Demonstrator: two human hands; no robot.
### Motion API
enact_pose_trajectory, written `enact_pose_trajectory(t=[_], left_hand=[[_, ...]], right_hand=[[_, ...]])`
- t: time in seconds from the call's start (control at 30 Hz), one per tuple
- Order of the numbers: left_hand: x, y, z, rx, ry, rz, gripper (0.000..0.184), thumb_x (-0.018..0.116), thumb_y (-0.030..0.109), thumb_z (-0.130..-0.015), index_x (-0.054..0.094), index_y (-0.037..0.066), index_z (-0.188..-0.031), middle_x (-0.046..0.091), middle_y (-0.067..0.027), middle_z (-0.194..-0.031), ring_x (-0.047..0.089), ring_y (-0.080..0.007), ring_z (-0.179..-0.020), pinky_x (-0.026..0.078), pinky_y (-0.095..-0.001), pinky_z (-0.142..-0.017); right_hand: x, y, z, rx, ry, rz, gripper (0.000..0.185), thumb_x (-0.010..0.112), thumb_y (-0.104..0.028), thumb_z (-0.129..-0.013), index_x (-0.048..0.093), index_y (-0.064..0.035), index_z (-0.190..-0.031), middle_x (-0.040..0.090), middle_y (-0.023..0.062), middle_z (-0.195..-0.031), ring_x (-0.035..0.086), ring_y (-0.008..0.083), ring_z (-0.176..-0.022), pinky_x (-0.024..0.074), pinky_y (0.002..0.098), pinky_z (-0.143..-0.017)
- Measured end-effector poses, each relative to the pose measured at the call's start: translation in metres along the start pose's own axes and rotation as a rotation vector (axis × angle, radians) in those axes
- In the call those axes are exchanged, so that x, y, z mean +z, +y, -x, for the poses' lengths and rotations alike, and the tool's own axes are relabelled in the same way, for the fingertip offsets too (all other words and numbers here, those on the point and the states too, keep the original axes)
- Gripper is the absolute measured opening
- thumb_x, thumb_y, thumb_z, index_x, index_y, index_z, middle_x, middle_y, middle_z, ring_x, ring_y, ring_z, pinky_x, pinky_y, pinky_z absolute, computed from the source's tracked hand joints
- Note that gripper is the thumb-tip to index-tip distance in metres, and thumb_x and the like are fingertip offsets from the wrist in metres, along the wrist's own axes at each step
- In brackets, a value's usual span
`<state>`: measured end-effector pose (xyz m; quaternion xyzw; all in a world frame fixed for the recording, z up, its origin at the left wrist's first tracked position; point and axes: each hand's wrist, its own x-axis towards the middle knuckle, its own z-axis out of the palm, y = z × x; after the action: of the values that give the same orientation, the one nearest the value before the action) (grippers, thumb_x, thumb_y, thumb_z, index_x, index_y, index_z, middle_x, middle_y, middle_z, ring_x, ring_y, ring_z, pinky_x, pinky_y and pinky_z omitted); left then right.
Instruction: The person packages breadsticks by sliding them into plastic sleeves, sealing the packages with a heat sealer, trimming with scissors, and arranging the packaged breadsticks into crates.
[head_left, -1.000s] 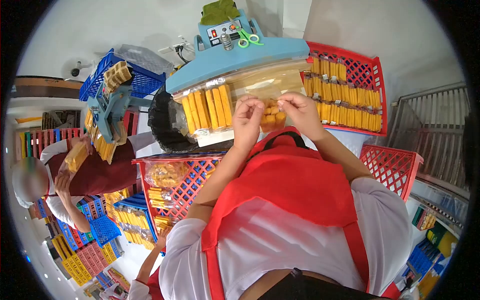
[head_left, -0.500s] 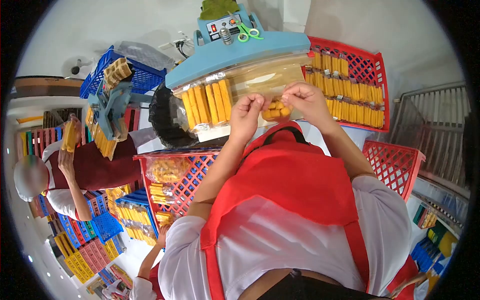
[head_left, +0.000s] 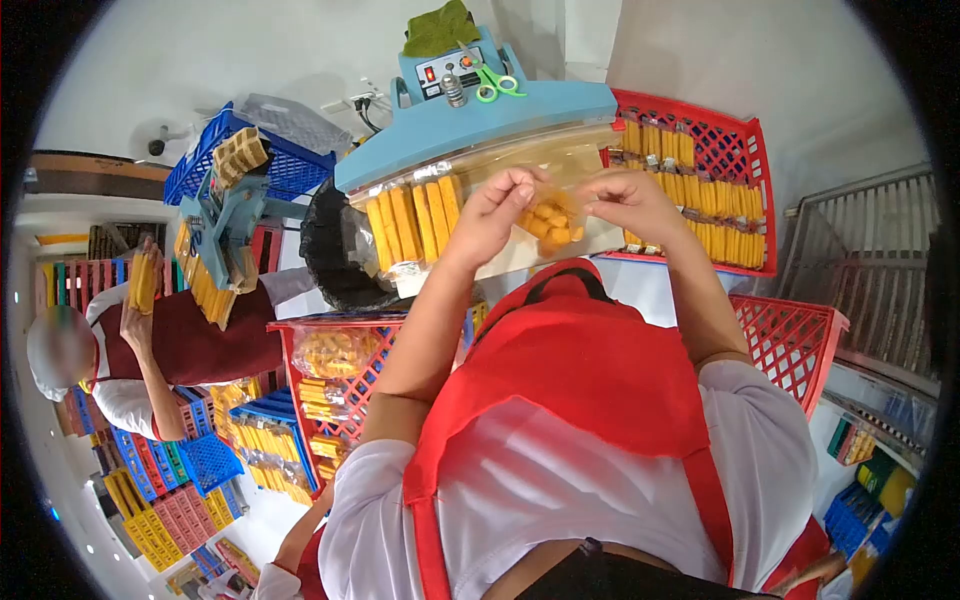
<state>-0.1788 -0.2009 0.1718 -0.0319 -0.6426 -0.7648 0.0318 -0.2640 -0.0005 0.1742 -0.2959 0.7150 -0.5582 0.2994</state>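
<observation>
A clear bag of yellow-orange chunks (head_left: 552,222) hangs between my hands, tilted over the sealer's work plate. Its upper left edge is pinched by my left hand (head_left: 500,212). At the bag's right edge my right hand (head_left: 630,205) has its fingers pressed together on the film. Beyond my hands stands a light blue sealing machine (head_left: 480,122), with green-handled scissors (head_left: 490,82) on top. Packs of yellow sticks (head_left: 415,222) lie side by side on the plate to the left of my left hand.
A red crate (head_left: 765,190) holding rows of yellow packs stands at the right. Black bin lining (head_left: 335,250) lies left of the plate. Another red crate (head_left: 375,395) is below it. At far left a co-worker (head_left: 200,335) lifts a yellow pack beside another sealer (head_left: 232,215).
The bag has tilted and its chunks have shifted as my hands moved slightly up and apart. The co-worker at the left has raised a yellow pack.
</observation>
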Motion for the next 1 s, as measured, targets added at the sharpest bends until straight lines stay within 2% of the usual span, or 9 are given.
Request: enact_pose_trajectory(t=[0.07, 0.17, 0.37, 0.47, 0.63, 0.7, 0.83, 0.9, 1.0], left_hand=[[-0.004, 0.006, -0.012, -0.018, -0.056, 0.011, 0.013, 0.047, 0.019, -0.086, 0.05, 0.006, -0.086, 0.053, -0.0018, -0.095, 0.044, -0.0072, -0.076, 0.037, -0.0228, -0.072], [-0.007, 0.007, -0.033, -0.06, -0.142, 0.237, 0.015, 0.044, 0.018, -0.088, 0.051, 0.007, -0.095, 0.053, 0.0016, -0.1, 0.044, -0.0067, -0.085, 0.035, -0.0223, -0.078], [0.001, -0.033, -0.024, -0.067, 0.198, 0.23, 0.054, 0.056, 0.027, -0.08, 0.033, 0.006, -0.125, 0.041, -0.0065, -0.12, 0.039, -0.0187, -0.109, 0.031, -0.0278, -0.09], [0.025, -0.041, 0.001, 0.079, 0.088, -0.165, 0.091, 0.068, 0.009, -0.067, 0.005, 0.002, -0.132, 0.036, -0.0167, -0.121, 0.036, -0.0251, -0.114, 0.031, -0.034, -0.094], [0.025, -0.042, 0.0, 0.049, 0.204, -0.384, 0.094, 0.067, 0.006, -0.063, 0.002, 0.0, -0.131, 0.034, -0.0193, -0.123, 0.037, -0.026, -0.113, 0.032, -0.0336, -0.093], [0.022, -0.039, -0.001, 0.014, 0.188, -0.265, 0.098, 0.069, 0.01, -0.061, 0.002, 0.0, -0.132, 0.03, -0.0216, -0.127, 0.033, -0.0276, -0.117, 0.028, -0.0343, -0.096], [0.027, -0.032, 0.0, 0.07, 0.163, -0.464, 0.093, 0.068, 0.009, -0.062, 0.007, -0.002, -0.13, 0.036, -0.0206, -0.12, 0.039, -0.0268, -0.111, 0.033, -0.0331, -0.092], [0.024, -0.042, -0.004, 0.075, 0.164, -0.555, 0.09, 0.067, 0.006, -0.063, 0.008, -0.004, -0.13, 0.038, -0.02, -0.117, 0.044, -0.0264, -0.108, 0.037, -0.0317, -0.089], [0.008, -0.073, -0.009, 0.224, 0.023, -0.586, 0.09, 0.068, 0.008, -0.062, 0.011, -0.004, -0.13, 0.037, -0.0198, -0.119, 0.041, -0.0277, -0.111, 0.034, -0.0331, -0.092]], right_hand=[[0.003, -0.004, -0.002, -0.444, 0.058, 0.134, 0.006, 0.058, -0.005, -0.074, 0.057, -0.0014, -0.078, 0.051, 0.0, -0.063, 0.044, 0.0077, -0.053, 0.0347, 0.0216, -0.048], [0.015, -0.026, 0.002, -0.445, 0.188, 0.179, 0.007, 0.056, -0.006, -0.075, 0.054, -0.0006, -0.072, 0.047, 0.0007, -0.059, 0.042, 0.0075, -0.051, 0.0329, 0.0223, -0.048], [0.038, -0.001, -0.016, -0.266, 0.514, -0.022, 0.014, 0.053, -0.01, -0.078, 0.05, -0.0005, -0.068, 0.046, 0.003, -0.055, 0.041, 0.0079, -0.049, 0.0341, 0.0239, -0.045], [0.049, 0.008, -0.018, -0.264, 0.545, -0.139, 0.015, 0.053, -0.01, -0.078, 0.05, 0.0002, -0.068, 0.046, 0.0053, -0.055, 0.042, 0.0082, -0.05, 0.0344, 0.0251, -0.046], [0.057, 0.001, -0.015, -0.234, 0.329, 0.054, 0.013, 0.055, -0.014, -0.077, 0.056, -0.0014, -0.076, 0.052, 0.0078, -0.061, 0.052, 0.017, -0.063, 0.0406, 0.0293, -0.056], [0.049, -0.026, -0.013, -0.642, 0.685, 0.549, 0.017, 0.058, -0.02, -0.075, 0.058, -0.0027, -0.075, 0.054, 0.008, -0.067, 0.052, 0.0229, -0.077, 0.0408, 0.0356, -0.069], [0.03, -0.048, -0.02, -0.729, 0.692, 0.785, 0.02, 0.059, -0.023, -0.072, 0.057, -0.0034, -0.071, 0.055, 0.0084, -0.07, 0.05, 0.0256, -0.083, 0.0367, 0.0408, -0.078], [0.021, -0.046, -0.021, -0.674, 0.279, 0.871, 0.021, 0.059, -0.024, -0.071, 0.056, -0.0034, -0.07, 0.054, 0.0098, -0.07, 0.051, 0.0262, -0.076, 0.0357, 0.0405, -0.079], [0.033, -0.076, -0.01, -0.667, 0.211, 0.815, 0.014, 0.06, -0.018, -0.071, 0.056, -0.0038, -0.069, 0.056, 0.0071, -0.071, 0.051, 0.0267, -0.075, 0.0363, 0.0393, -0.078]])
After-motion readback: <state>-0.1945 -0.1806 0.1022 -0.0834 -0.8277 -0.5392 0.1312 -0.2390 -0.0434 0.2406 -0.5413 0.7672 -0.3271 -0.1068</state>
